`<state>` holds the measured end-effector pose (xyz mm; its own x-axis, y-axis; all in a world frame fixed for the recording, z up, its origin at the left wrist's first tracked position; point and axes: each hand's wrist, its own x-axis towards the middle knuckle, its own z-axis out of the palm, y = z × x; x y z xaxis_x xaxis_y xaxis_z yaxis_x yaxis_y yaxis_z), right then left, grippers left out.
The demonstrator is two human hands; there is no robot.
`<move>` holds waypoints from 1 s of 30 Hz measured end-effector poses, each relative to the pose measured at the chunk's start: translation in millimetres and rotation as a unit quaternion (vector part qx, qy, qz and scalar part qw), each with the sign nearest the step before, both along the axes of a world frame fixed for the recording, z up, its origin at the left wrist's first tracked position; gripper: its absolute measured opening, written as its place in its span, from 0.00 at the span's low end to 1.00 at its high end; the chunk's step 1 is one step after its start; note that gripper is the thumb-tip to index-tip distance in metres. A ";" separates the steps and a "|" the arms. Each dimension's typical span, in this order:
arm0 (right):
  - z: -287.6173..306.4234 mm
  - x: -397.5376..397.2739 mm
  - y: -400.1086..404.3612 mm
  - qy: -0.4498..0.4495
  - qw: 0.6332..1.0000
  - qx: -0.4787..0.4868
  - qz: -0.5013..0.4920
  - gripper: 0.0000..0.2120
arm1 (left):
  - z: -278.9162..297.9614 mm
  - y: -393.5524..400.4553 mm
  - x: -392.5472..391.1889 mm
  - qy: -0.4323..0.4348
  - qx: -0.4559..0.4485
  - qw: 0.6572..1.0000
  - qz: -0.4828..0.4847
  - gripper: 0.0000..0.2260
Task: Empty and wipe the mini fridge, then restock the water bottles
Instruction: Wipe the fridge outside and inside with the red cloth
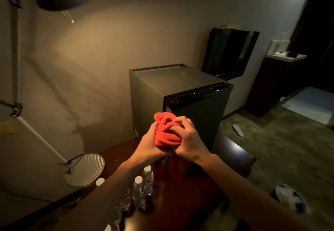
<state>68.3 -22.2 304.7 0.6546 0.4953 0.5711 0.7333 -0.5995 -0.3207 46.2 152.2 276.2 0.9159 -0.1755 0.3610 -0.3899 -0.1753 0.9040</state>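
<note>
Both hands are bunching a red cloth [167, 133] in front of the mini fridge [180, 100], just short of its door. The left hand [150, 144] has its fingers curled round the cloth from the left; the right hand [188, 138] has its fingers clamped over the wad from the right, with a tail of fabric hanging below. The fridge stands upright, long axis vertical, its door closed and facing the person and slightly right.

At least 4 water bottles [139, 189] stand upright, caps up, on the dark wooden table [198, 194] nearer the person than the fridge. That suggests emptying is done and wiping is the step in hand. Next, I judge 1 hand must let go of the cloth to pull the door open by its top edge.
</note>
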 end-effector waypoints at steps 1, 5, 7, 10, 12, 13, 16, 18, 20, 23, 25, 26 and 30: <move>-0.4 -1.3 0.1 0.009 1.000 0.010 0.028 0.20 | -0.6 0.4 -0.4 0.004 -0.017 1.000 0.006 0.40; 9.4 -2.0 -4.9 0.064 0.989 0.047 0.128 0.17 | -1.0 6.8 0.1 0.003 -0.013 0.997 0.076 0.29; 14.4 3.7 -11.4 0.105 0.981 0.071 0.145 0.19 | -2.2 11.1 2.3 0.011 -0.014 0.993 0.114 0.23; 20.7 25.5 -20.4 0.130 0.981 0.095 0.111 0.21 | -0.8 12.8 9.9 0.028 -0.035 0.981 0.188 0.18; 25.3 45.7 -21.5 0.073 0.994 0.078 0.034 0.20 | 2.3 13.3 15.2 0.033 -0.068 0.971 0.225 0.17; 27.8 56.8 -21.6 0.040 0.997 0.060 0.000 0.19 | 3.3 14.0 18.4 0.034 -0.084 0.968 0.235 0.18; 33.6 87.6 -20.8 -0.021 0.998 -0.032 -0.050 0.20 | 1.9 19.2 24.6 0.038 -0.078 0.964 0.250 0.17; 34.2 102.5 -19.7 -0.028 0.994 -0.082 -0.067 0.23 | 1.2 20.5 25.8 0.030 -0.067 0.955 0.286 0.16; 31.7 112.1 -17.3 -0.033 0.990 -0.110 -0.078 0.24 | 2.4 18.6 25.4 0.021 -0.054 0.949 0.309 0.18; 29.3 122.0 -15.3 -0.058 0.988 -0.122 -0.077 0.25 | 3.1 17.6 28.1 0.020 -0.045 0.941 0.336 0.20; 30.1 128.9 -15.5 -0.055 0.991 -0.109 -0.063 0.25 | 3.0 17.9 30.3 0.022 -0.034 0.936 0.351 0.19; 31.3 131.8 -15.6 -0.047 0.992 -0.103 -0.056 0.25 | 3.1 17.4 30.9 0.020 -0.029 0.934 0.355 0.19; 34.6 136.9 -18.2 -0.016 0.993 -0.112 -0.034 0.28 | 4.2 9.3 30.5 0.022 -0.029 0.928 0.370 0.20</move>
